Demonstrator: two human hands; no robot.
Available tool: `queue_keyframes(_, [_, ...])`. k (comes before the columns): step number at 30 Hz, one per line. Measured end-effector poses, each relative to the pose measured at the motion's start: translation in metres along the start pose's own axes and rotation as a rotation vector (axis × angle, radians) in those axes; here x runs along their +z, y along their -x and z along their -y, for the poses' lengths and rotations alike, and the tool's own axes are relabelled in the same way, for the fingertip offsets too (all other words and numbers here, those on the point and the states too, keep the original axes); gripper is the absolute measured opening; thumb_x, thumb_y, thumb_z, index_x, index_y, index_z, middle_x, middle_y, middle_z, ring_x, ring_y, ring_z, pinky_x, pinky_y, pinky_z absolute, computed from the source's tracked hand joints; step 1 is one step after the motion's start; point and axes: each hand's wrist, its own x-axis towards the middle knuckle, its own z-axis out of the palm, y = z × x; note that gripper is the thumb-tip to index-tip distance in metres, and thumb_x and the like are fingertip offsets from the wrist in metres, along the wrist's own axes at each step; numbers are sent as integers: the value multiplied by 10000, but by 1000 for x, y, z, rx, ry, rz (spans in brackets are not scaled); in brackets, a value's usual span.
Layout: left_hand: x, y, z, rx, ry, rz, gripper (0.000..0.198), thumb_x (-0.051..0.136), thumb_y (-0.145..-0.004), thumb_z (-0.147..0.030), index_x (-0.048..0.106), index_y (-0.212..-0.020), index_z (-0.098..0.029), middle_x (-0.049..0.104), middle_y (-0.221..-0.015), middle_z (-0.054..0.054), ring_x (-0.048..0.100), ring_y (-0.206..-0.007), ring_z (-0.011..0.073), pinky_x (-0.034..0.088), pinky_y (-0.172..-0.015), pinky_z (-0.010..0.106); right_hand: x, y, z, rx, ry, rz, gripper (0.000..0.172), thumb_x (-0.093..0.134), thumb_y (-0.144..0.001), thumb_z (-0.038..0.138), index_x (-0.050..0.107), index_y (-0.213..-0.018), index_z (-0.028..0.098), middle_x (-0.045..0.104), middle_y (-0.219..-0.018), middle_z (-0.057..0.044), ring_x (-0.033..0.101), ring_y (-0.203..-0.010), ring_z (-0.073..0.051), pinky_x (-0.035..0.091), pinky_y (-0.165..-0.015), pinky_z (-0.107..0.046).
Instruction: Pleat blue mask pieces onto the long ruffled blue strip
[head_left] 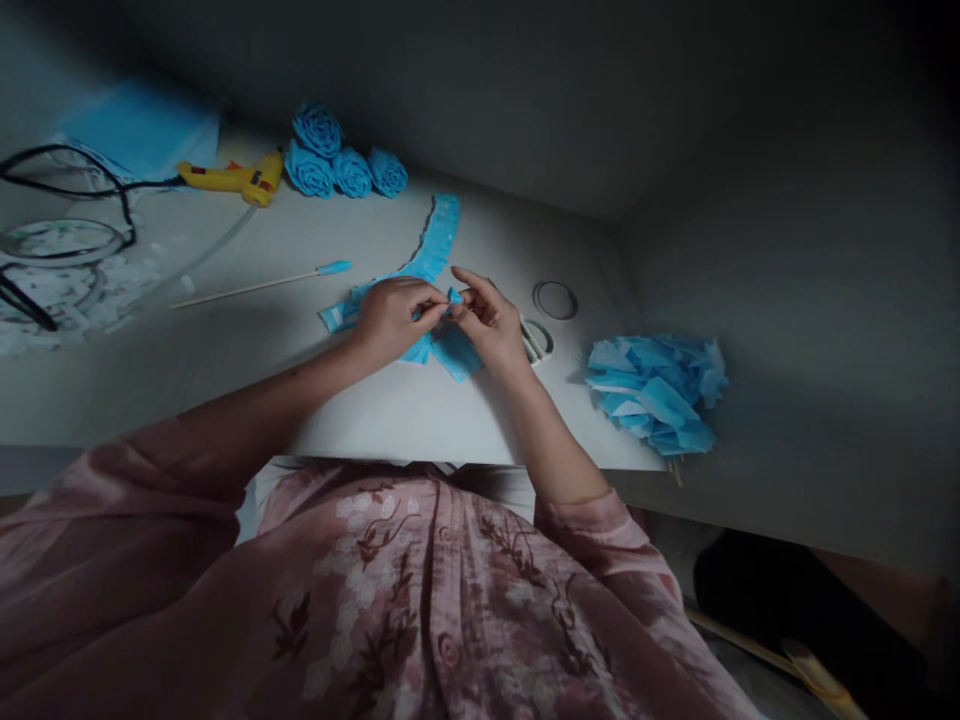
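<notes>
A small rolled piece of blue material (454, 296) is pinched between the fingertips of both my hands, above the table. My left hand (397, 312) grips it with thumb and forefinger. From the other side, my right hand (489, 318) holds it by thumb and fingers, the forefinger raised. Beneath and behind them lies a pleated blue strip (437, 240), curving away from me. Partly hidden under my right hand are blue pieces (457, 358) and what look like scissors handles (538, 342).
A blue-tipped stick (262, 287) lies at left, near a yellow glue gun (240, 180) with a black cord. Several blue paper-like roses (315, 170) stand at the back. Black rings (556, 299) and a ruffled blue bunch (652, 390) are at right; white scraps (82, 290) lie far left.
</notes>
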Motion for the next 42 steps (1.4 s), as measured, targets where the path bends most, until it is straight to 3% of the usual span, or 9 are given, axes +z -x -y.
queue_keyframes(8, [0, 0, 0, -12, 67, -21, 177, 647, -903, -226, 800, -816, -209, 734, -744, 16, 580, -671, 153, 435, -686, 292, 0, -2, -5, -3, -51, -8, 628, 778, -931, 583, 684, -1460, 257, 671, -909, -6, 635, -832, -156, 575, -792, -314])
queue_keyframes(17, [3, 0, 1, -75, 80, -24, 101, 689, -846, -205, 784, -812, -205, 768, -753, 16, 628, -689, 156, 469, -680, 277, 4, 2, 5, 19, 83, -56, 569, 791, -920, 359, 699, -1475, 273, 721, -928, 12, 646, -826, -139, 581, -840, -292])
queue_keyframes(25, [9, 1, 2, -159, 169, -37, 135, 650, -811, -112, 765, -788, -179, 754, -722, -7, 605, -638, 117, 450, -654, 247, 3, 3, 2, 1, 43, -31, 578, 769, -946, 417, 683, -1494, 253, 705, -892, 11, 645, -807, -131, 573, -808, -285])
queue_keyframes(31, [13, 1, 7, -172, 229, -39, 109, 675, -842, -195, 782, -820, -188, 755, -721, 1, 617, -650, 132, 462, -641, 250, 3, 2, 2, 40, 20, -60, 592, 784, -928, 448, 696, -1474, 236, 722, -892, 8, 640, -792, -131, 565, -775, -279])
queue_keyframes(42, [10, 0, 2, -223, 286, -24, 102, 646, -805, -155, 741, -773, -173, 757, -731, -2, 624, -658, 120, 484, -669, 236, 6, 6, 11, -10, 179, -61, 490, 706, -967, 372, 711, -1437, 234, 743, -905, -1, 669, -824, -146, 609, -879, -307])
